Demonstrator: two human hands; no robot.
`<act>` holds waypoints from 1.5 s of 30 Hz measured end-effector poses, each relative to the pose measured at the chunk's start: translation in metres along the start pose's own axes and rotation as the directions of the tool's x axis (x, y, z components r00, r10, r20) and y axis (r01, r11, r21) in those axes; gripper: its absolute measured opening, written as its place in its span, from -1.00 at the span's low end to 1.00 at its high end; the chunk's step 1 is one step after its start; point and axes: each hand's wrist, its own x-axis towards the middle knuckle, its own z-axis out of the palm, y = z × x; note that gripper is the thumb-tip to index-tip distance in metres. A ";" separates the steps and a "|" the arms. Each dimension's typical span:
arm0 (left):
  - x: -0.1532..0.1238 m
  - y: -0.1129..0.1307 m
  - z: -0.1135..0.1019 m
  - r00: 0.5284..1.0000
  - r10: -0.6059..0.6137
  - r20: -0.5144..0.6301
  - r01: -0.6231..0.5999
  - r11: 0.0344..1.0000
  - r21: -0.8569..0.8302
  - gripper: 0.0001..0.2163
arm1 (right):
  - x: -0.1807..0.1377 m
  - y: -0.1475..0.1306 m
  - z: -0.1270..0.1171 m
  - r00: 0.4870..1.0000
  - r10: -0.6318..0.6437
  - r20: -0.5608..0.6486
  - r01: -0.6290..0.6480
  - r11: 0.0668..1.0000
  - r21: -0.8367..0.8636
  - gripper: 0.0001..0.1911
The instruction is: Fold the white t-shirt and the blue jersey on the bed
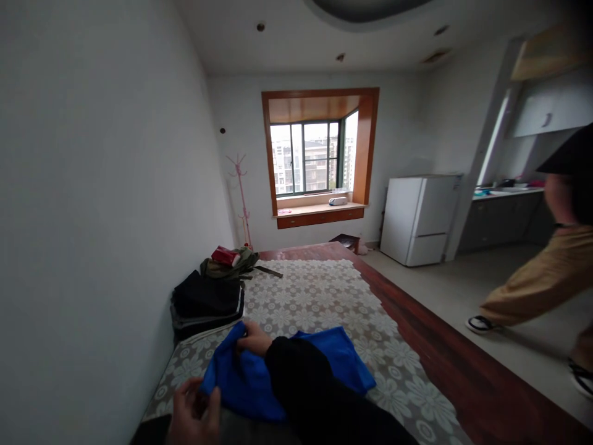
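Observation:
A bright blue piece of clothing (252, 386), whose exact kind I cannot make out, lies bunched on the patterned cover. My right hand (256, 340) pinches its far left edge and lifts it a little. The black right sleeve crosses over the fabric and hides its middle. At the near left corner of the blue fabric is my left hand (195, 408), fingers curled around the edge with the thumb on the near side; it is slightly blurred. Just beyond the hands sits a stack of dark folded clothes (208, 303) against the wall.
The flowered cover (315, 293) lies on a reddish wooden surface (393, 296). A green bag (236, 266) with a red packet (225, 255) rests behind the stack. A pink coat stand (243, 198), a white fridge (419, 216) and a walking person (546, 272) are farther off.

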 end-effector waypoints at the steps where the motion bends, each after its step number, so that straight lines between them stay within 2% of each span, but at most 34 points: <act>1: -0.004 0.022 0.009 0.999 0.051 0.002 -0.050 0.998 -0.033 -0.56 | -0.002 0.000 -0.010 1.000 -0.003 -0.028 0.005 0.998 0.066 -0.89; 4: -0.019 0.085 0.053 0.972 0.223 0.074 -0.218 0.974 -0.068 -0.61 | -0.019 0.000 -0.055 0.991 0.003 -0.132 0.025 0.977 0.212 -0.94; 7: -0.042 0.120 0.100 0.891 0.351 0.288 -0.310 0.933 -0.181 -0.62 | -0.061 0.003 -0.112 0.972 0.022 -0.235 0.042 0.963 0.266 -0.84; 10: -0.060 0.119 0.130 0.765 0.388 0.514 -0.261 0.916 -0.304 -0.60 | -0.122 0.012 -0.159 0.948 0.074 -0.308 0.007 0.967 0.255 -0.66; 11: -0.062 0.112 0.135 0.745 0.377 0.550 -0.247 0.922 -0.298 -0.62 | -0.142 0.017 -0.170 0.942 0.097 -0.322 -0.013 0.967 0.253 -0.59; 14: -0.060 0.078 0.145 0.759 0.320 0.567 -0.285 0.946 -0.152 -0.67 | -0.189 0.033 -0.187 0.919 0.152 -0.365 -0.087 0.978 0.189 -0.45; 16: -0.056 0.053 0.149 0.748 0.326 0.578 -0.376 0.926 -0.035 -0.67 | -0.207 0.043 -0.191 0.901 0.153 -0.407 -0.128 0.988 0.088 -0.46; 19: -0.054 0.021 0.154 0.663 0.377 0.647 -0.564 0.819 0.101 -0.61 | -0.213 0.051 -0.193 0.922 0.031 -0.385 -0.100 0.982 -0.160 -0.28; 22: -0.056 -0.001 0.158 0.593 0.390 0.704 -0.699 0.684 0.211 -0.52 | -0.212 0.056 -0.196 0.950 -0.048 -0.310 -0.067 0.935 -0.348 -0.30; 25: -0.059 -0.013 0.160 0.560 0.354 0.749 -0.755 0.589 0.287 -0.49 | -0.217 0.065 -0.199 0.936 -0.003 -0.353 -0.154 0.896 -0.417 -0.29; 28: -0.061 -0.017 0.161 0.542 0.338 0.769 -0.787 0.524 0.325 -0.50 | -0.229 0.078 -0.202 0.912 0.045 -0.408 -0.249 0.851 -0.462 -0.17; 32: -0.062 -0.019 0.162 0.542 0.327 0.774 -0.798 0.489 0.352 -0.47 | -0.243 0.082 -0.201 0.880 0.032 -0.475 -0.344 0.731 -0.589 -0.06; 35: -0.061 -0.013 0.161 0.551 0.267 0.790 -0.775 0.513 0.368 -0.45 | -0.244 0.067 -0.189 0.848 -0.100 -0.520 -0.363 0.604 -0.709 -0.12; 37: -0.060 -0.006 0.163 0.554 0.226 0.802 -0.756 0.541 0.370 -0.46 | -0.239 0.055 -0.175 0.883 -0.175 -0.435 -0.289 0.527 -0.799 -0.19; 40: -0.055 0.005 0.169 0.607 0.230 0.760 -0.718 0.568 0.402 -0.52 | -0.229 0.050 -0.155 0.952 -0.176 -0.251 -0.145 0.463 -0.874 -0.31; 42: -0.052 0.007 0.176 0.644 0.282 0.711 -0.708 0.571 0.415 -0.52 | -0.223 0.058 -0.149 0.961 -0.128 -0.245 -0.165 0.447 -0.879 -0.35; 45: -0.050 0.003 0.186 0.659 0.310 0.685 -0.707 0.568 0.422 -0.48 | -0.218 0.078 -0.151 0.943 -0.041 -0.331 -0.283 0.430 -0.858 -0.35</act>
